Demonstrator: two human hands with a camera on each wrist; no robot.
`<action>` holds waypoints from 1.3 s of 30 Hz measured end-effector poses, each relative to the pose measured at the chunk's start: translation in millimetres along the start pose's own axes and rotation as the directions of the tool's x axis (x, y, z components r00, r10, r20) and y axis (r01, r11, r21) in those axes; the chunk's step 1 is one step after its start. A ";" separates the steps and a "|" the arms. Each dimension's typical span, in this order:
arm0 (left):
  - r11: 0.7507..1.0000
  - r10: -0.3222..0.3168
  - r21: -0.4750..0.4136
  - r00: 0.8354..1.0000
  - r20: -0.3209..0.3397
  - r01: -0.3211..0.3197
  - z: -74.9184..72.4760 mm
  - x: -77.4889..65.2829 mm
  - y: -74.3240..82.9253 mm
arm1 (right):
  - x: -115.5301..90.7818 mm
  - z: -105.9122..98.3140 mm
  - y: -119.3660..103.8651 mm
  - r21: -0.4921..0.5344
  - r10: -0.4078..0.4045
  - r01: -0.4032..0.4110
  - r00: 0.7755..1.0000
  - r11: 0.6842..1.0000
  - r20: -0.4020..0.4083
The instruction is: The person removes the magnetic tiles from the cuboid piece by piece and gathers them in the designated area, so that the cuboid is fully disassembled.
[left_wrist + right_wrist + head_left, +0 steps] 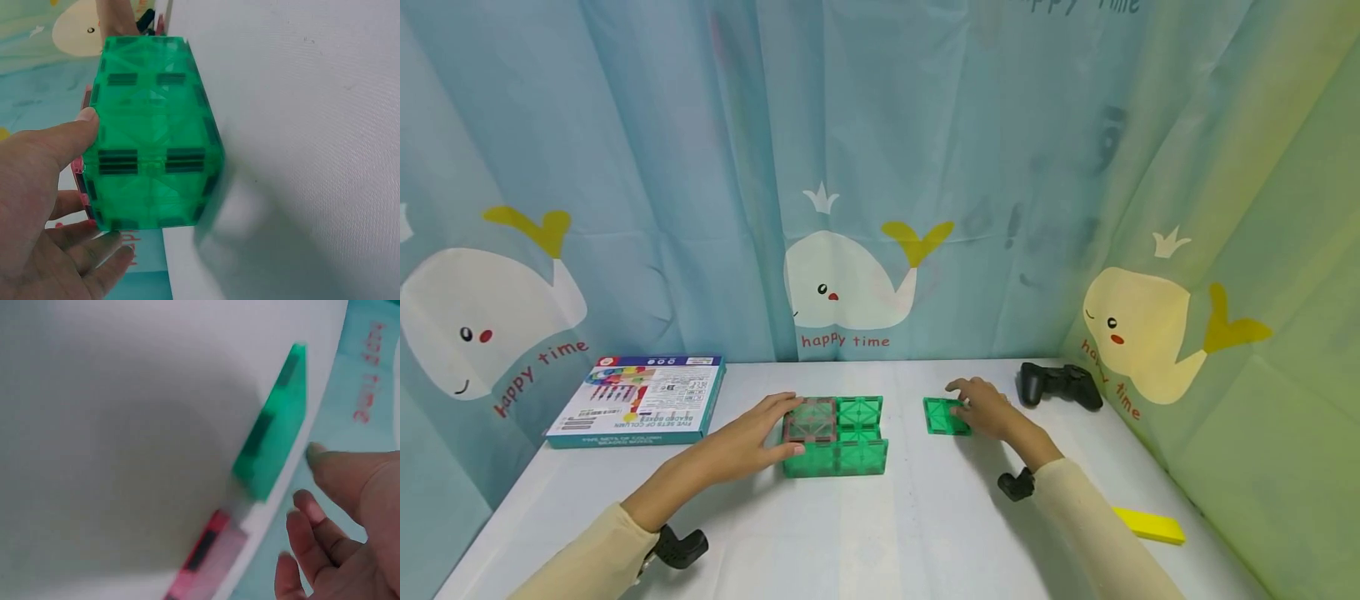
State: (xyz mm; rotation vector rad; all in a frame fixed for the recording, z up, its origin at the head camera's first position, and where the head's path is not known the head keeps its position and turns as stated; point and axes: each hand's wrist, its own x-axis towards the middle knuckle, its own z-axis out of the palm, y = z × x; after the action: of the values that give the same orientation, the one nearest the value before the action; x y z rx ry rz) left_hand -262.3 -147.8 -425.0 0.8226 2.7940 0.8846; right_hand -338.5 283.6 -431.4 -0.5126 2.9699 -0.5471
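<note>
A block of see-through green magnetic tiles (859, 457) stands in the middle of the table, with a pink tile (809, 419) on its top left. At the block's left end is my left hand (758, 435), its thumb (84, 125) touching the upper front edge, its other fingers loosely extended. My right hand (988, 410) hovers over a flat green tile (943, 417) to the right. In the right wrist view its relaxed fingers (306, 537) stand apart from this green tile (275, 428). A pink tile (209, 559) lies beside it, hidden by the hand in the head view.
A boxed set (636, 400) lies at the back left. A black game controller (1058, 385) rests at the back right. Near the right edge is a yellow strip (1150, 527), partly behind the right sleeve. A whale-print curtain (850, 167) closes off the back.
</note>
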 end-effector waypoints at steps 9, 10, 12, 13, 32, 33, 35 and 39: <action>1.000 -0.005 -0.004 1.000 -0.009 0.005 -3.6 -4.4 -4.8 | -14.6 -0.9 -57.6 0.169 -0.234 0.239 0.971 0.956 -0.055; 1.000 -0.005 -0.004 1.000 -0.010 0.005 -4.1 -4.9 -5.1 | -16.8 -0.3 -65.8 0.177 -0.247 0.253 0.967 0.951 -0.055; 1.000 -0.005 -0.004 1.000 -0.010 0.005 -4.9 -5.7 -5.5 | -21.4 2.6 -80.5 0.174 -0.279 0.284 0.959 0.943 -0.057; 1.000 -0.005 -0.004 1.000 -0.010 0.004 -5.2 -6.0 -5.6 | -23.9 4.3 -87.4 0.162 -0.299 0.305 0.952 0.939 -0.058; 1.000 -0.010 -0.020 1.000 -0.011 0.010 -3.4 -5.1 -8.6 | -35.5 47.3 -127.5 -0.420 -0.753 0.652 0.645 0.632 -0.132; 1.000 -0.009 -0.019 1.000 -0.011 0.009 -3.3 -5.1 -8.8 | -35.6 47.9 -127.3 -0.425 -0.751 0.648 0.647 0.632 -0.129; 1.000 -0.008 -0.015 1.000 -0.010 0.008 -3.3 -5.0 -9.0 | -35.8 48.7 -126.8 -0.426 -0.747 0.645 0.653 0.634 -0.124; 1.000 0.002 -0.009 1.000 -0.011 -0.002 -4.1 -5.0 -8.5 | -36.3 49.0 -125.1 -0.408 -0.738 0.645 0.666 0.646 -0.114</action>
State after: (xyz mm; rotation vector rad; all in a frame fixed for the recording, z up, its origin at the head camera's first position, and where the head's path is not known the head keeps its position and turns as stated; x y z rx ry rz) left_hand -263.0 -158.3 -426.8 0.8215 2.7967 0.9040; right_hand -259.0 169.4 -431.6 -1.8208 3.0234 -0.1228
